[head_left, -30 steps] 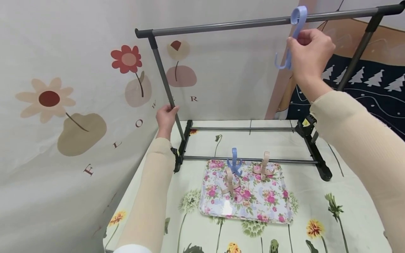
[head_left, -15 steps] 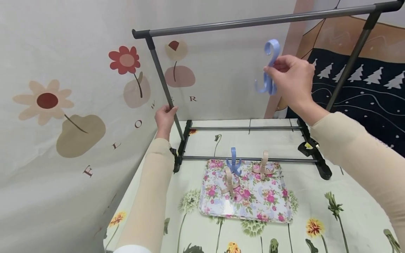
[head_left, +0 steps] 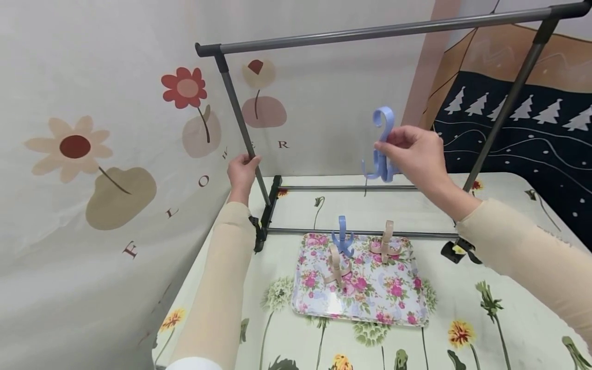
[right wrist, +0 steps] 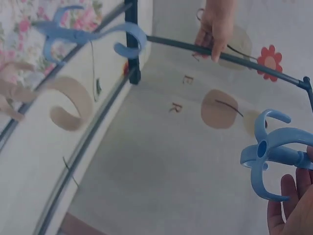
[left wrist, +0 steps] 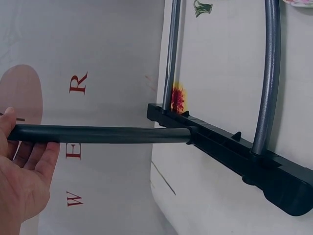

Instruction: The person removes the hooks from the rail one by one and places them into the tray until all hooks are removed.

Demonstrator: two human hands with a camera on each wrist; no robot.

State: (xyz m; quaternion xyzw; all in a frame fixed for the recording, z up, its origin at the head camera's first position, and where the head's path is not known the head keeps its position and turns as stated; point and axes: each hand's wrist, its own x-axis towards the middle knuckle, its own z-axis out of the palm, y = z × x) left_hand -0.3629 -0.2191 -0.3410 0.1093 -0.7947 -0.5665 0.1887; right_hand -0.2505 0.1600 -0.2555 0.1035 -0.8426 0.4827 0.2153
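My right hand (head_left: 418,156) pinches a light blue multi-pronged hook (head_left: 383,144) by its stem, held upright in the air below the rack's top bar (head_left: 324,37). In the right wrist view the prongs of this blue hook (right wrist: 274,152) spread out beside the fingers. My left hand (head_left: 242,174) grips the left upright (head_left: 238,108) of the dark grey rack; the left wrist view shows fingers around that pole (left wrist: 107,134). Below, on a floral tray (head_left: 370,303), stand another blue hook (head_left: 343,239) and two beige hooks (head_left: 336,267), one at the tray's right.
Black feet (left wrist: 234,152) and two low crossbars (head_left: 296,231) form the rack's base behind the tray. A flower-printed cloth (head_left: 444,288) covers the table. Patterned curtains (head_left: 139,77) hang at the left and back. The right upright (head_left: 513,97) stands beyond my right arm.
My right hand has come down and to the left from the top bar, carrying the blue hook with it. The left hand stays on the upright.
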